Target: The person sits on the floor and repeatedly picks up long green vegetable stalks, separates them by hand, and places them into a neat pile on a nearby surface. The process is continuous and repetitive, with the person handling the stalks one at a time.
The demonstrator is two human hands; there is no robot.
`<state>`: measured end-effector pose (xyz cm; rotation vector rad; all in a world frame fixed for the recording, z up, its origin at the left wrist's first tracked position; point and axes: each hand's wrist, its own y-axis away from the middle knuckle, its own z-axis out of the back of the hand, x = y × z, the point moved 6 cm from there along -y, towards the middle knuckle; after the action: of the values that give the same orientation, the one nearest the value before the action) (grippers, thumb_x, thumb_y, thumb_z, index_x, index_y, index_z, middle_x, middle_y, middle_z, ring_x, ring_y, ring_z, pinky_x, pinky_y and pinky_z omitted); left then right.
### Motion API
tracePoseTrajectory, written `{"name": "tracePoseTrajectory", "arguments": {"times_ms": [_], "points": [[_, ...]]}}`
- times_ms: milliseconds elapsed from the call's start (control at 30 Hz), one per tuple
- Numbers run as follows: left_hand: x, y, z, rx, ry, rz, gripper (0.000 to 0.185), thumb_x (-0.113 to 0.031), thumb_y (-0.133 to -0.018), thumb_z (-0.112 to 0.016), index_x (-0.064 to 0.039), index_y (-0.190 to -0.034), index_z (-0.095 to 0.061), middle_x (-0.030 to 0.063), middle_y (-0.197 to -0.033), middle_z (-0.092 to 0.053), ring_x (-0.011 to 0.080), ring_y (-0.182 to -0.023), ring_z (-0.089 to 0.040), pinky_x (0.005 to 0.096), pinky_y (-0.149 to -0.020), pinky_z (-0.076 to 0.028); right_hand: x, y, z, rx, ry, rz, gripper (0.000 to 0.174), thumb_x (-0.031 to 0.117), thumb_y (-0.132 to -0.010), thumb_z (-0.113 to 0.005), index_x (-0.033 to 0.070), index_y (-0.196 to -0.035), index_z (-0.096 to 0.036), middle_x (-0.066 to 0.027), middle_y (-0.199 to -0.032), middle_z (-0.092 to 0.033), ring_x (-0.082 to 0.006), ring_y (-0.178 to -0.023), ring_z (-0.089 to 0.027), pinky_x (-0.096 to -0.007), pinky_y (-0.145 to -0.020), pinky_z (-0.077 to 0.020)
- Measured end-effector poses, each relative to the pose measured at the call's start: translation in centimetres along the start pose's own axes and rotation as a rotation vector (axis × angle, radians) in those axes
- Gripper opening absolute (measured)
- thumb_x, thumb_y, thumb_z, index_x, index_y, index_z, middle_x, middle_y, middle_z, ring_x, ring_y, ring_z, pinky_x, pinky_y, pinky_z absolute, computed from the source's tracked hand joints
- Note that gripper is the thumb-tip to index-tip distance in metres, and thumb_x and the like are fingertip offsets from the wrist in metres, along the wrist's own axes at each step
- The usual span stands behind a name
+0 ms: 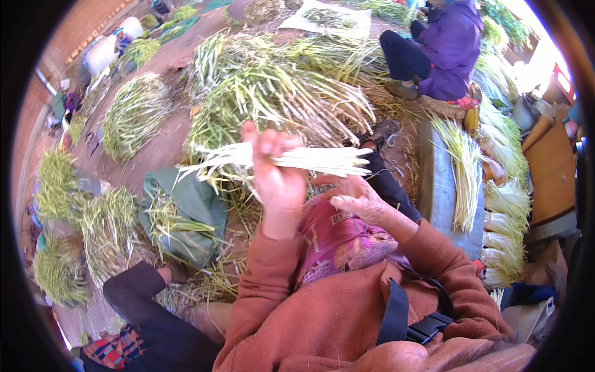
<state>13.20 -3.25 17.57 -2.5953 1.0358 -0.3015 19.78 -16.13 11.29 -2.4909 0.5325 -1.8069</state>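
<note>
My left hand [279,181] is closed around a bundle of peeled white vegetable stalks [320,160], held level in front of my chest. The stalks' even ends point right, and thinner loose ends trail to the left. Just below the right part of the bundle, my right hand [355,197] has its fingers spread and nothing visible in it. Under both hands a pink printed cloth [330,228] covers my lap. Beyond them lies a large heap of unpeeled green stalks [274,93].
To my right, a finished-looking bunch of stalks [460,181] lies on a grey board [432,186], with several pale bunches [504,223] stacked beyond. A green sack [195,209] sits at my left. A person in a purple jacket [453,51] sits at upper right; another person's dark-trousered leg [144,297] is at lower left.
</note>
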Motion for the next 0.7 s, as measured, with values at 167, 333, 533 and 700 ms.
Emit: {"name": "tracePoseTrajectory", "arguments": {"times_ms": [167,333,533,700], "points": [[5.8,4.3,1.9,-0.038,-0.124,0.133,0.027,-0.019,-0.094,-0.052,-0.016,-0.119,-0.043,0.0017,-0.084,-0.057,0.0201,-0.088,-0.059,0.0394,-0.087,-0.048,2.4,-1.2,1.9,-0.339,-0.357,0.26,0.045,0.041,-0.096,-0.043,0.01,-0.128,-0.046,-0.0089,-0.13,-0.048,-0.0222,-0.12,-0.045,-0.0394,-0.105,-0.034],[6.2,6.5,4.0,-0.162,-0.201,0.276,0.047,-0.027,-0.093,-0.053,-0.019,-0.136,-0.036,0.0068,-0.122,-0.055,0.0276,-0.127,-0.043,0.0463,-0.104,-0.039,4.3,-0.1,5.1,-0.44,-0.533,0.264,0.03,0.032,-0.097,-0.043,0.009,-0.109,-0.057,-0.0062,-0.103,-0.063,-0.0258,-0.107,-0.055,-0.0406,-0.099,-0.0399],[1.2,7.4,6.6,-0.222,-0.08,0.132,0.054,-0.043,-0.088,-0.056,-0.017,-0.133,-0.045,0.0037,-0.128,-0.053,0.0256,-0.132,-0.036,0.0468,-0.109,-0.03,8.1,5.1,11.2,-0.61,-0.399,0.348,0.025,0.021,-0.099,-0.04,0.002,-0.106,-0.053,-0.0031,-0.072,-0.052,-0.0211,-0.087,-0.053,-0.0384,-0.093,-0.0413],[-2.0,9.4,8.3,-0.2,-0.148,0.072,0.063,-0.057,-0.086,-0.05,-0.014,-0.133,-0.047,0.0039,-0.128,-0.055,0.0251,-0.128,-0.04,0.0449,-0.106,-0.03,8.7,11.1,15.7,-0.487,-0.599,0.309,0.023,0.013,-0.098,-0.035,-0.001,-0.096,-0.052,0.0025,-0.059,-0.037,-0.0117,-0.064,-0.044,-0.0331,-0.082,-0.0408]]}}
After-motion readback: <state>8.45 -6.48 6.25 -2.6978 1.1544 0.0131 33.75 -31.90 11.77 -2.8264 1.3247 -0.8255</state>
